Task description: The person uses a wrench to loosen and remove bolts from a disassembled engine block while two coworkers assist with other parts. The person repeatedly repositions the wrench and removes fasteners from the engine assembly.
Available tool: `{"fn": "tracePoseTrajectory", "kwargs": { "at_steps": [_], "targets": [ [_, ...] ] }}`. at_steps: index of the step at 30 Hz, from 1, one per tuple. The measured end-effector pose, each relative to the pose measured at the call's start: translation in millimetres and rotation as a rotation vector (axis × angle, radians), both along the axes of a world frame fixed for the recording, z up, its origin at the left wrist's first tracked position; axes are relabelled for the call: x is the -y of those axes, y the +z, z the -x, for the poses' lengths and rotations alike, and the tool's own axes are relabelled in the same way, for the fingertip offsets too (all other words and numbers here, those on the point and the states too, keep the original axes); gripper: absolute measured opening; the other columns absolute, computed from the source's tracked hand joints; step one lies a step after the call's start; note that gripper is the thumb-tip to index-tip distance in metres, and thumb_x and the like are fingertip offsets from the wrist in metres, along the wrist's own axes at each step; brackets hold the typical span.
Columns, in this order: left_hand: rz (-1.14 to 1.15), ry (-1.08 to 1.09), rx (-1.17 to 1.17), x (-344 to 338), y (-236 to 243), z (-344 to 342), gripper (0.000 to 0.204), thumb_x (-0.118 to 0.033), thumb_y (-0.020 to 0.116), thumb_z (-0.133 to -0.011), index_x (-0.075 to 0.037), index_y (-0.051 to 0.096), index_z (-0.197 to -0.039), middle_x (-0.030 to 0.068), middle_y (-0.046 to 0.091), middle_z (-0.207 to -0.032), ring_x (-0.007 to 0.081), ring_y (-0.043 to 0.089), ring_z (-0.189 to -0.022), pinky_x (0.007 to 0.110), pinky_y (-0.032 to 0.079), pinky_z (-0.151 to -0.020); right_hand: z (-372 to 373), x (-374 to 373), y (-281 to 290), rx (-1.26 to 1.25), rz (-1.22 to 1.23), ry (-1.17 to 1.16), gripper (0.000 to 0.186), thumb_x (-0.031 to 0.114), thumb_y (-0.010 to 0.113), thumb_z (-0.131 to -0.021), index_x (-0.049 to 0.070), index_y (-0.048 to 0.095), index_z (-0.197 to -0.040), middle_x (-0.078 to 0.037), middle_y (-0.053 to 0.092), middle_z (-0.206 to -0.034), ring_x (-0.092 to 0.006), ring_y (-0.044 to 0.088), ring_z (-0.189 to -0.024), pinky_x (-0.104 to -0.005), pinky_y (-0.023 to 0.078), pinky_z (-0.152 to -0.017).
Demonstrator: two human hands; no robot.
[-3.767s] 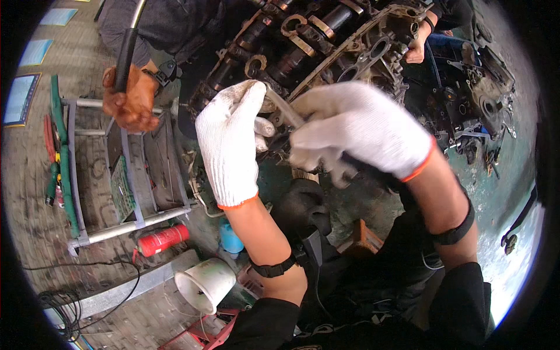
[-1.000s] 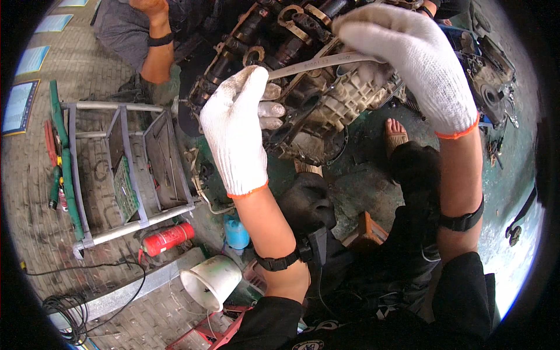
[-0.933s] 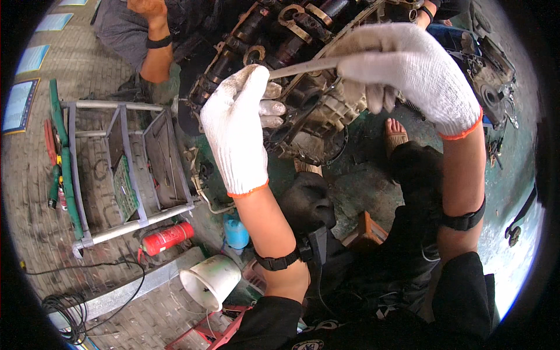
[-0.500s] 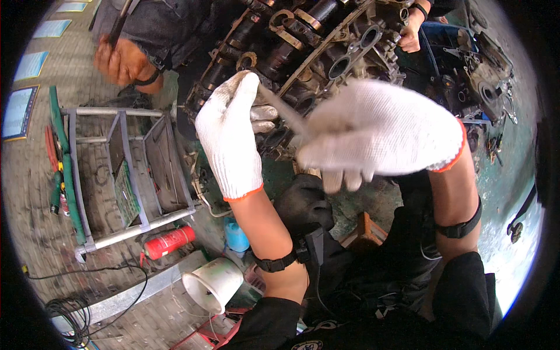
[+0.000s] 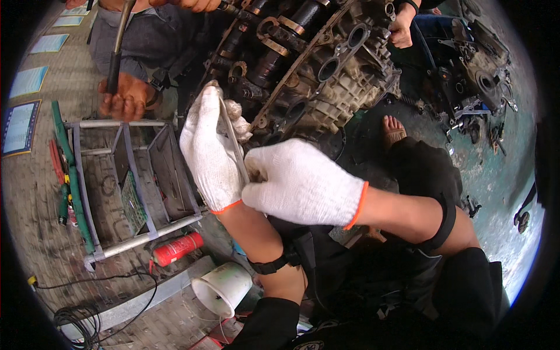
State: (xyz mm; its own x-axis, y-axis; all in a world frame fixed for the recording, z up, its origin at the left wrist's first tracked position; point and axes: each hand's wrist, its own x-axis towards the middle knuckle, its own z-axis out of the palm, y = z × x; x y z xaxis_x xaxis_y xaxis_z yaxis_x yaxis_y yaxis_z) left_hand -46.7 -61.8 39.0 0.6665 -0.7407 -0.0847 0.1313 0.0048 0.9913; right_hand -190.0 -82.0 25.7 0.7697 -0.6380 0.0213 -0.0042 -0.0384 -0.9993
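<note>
My left hand [image 5: 205,150], in a white knit glove with an orange cuff, is closed around the upper part of a slim silver wrench [image 5: 231,137] at the near-left side of an oily engine block [image 5: 326,105]. The wrench stands steeply along that hand. My right hand [image 5: 294,184], gloved the same way, is closed on its lower end, just right of my left wrist. Dark cylindrical shafts [image 5: 268,64] show on top of the engine above my hands; what the wrench's upper end touches is hidden by my fingers.
A co-worker's hand [image 5: 123,100] grips a long bar [image 5: 121,38] at upper left. Another person's hand [image 5: 401,32] is by the engine's right. Engine parts [image 5: 478,76] lie at right; a metal frame [image 5: 140,239], fire extinguisher [image 5: 178,248] and white bucket [image 5: 221,289] are at left.
My right hand has swept down and left from over the engine, swinging the wrench from nearly level to steep. My left hand shifted slightly left and down. The co-worker's bar has come into view.
</note>
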Motion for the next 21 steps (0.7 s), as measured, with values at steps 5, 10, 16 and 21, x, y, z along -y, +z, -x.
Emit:
{"fn": "tracePoseTrajectory", "kwargs": {
  "at_steps": [5,10,16,21],
  "targets": [
    [0.052,0.226,0.059,3.3,-3.4,-2.9,0.027,-0.022,0.067,-0.096,0.002,0.066,-0.107,0.0076,0.065,-0.084,0.0142,0.060,-0.068,0.024,0.045,-0.060,25.5,42.8,16.4,-0.132,-0.152,0.042,0.026,0.023,0.065,-0.083,-0.001,0.073,-0.088,-0.007,0.068,-0.068,-0.0112,0.063,-0.061,-0.0274,0.051,-0.059],
    [-0.222,0.024,0.153,0.9,-2.1,2.1,0.028,-0.025,0.070,-0.093,-0.001,0.064,-0.105,0.0133,0.071,-0.084,0.0163,0.064,-0.060,0.026,0.048,-0.051,57.5,76.8,19.0,-0.132,-0.029,-0.212,0.026,0.019,0.065,-0.089,-0.003,0.074,-0.099,-0.008,0.072,-0.076,-0.0126,0.069,-0.069,-0.0230,0.055,-0.064],
    [-0.207,0.017,0.158,1.7,-1.0,6.1,0.028,-0.026,0.070,-0.093,-0.002,0.065,-0.107,0.0129,0.072,-0.082,0.0165,0.065,-0.057,0.025,0.048,-0.050,53.1,80.6,16.7,-0.098,0.528,-0.342,0.027,0.020,0.062,-0.096,-0.001,0.073,-0.108,-0.007,0.072,-0.078,-0.0124,0.071,-0.070,-0.0242,0.057,-0.068],
    [-0.200,-0.025,0.130,1.3,-2.5,4.9,0.026,-0.024,0.068,-0.093,-0.002,0.065,-0.107,0.0124,0.072,-0.083,0.0162,0.065,-0.058,0.025,0.048,-0.049,65.5,76.8,48.4,-0.026,-0.353,-0.313,0.026,0.013,0.057,-0.095,-0.005,0.067,-0.111,-0.005,0.070,-0.078,-0.0089,0.061,-0.065,-0.0208,0.048,-0.060]
  ]
}}
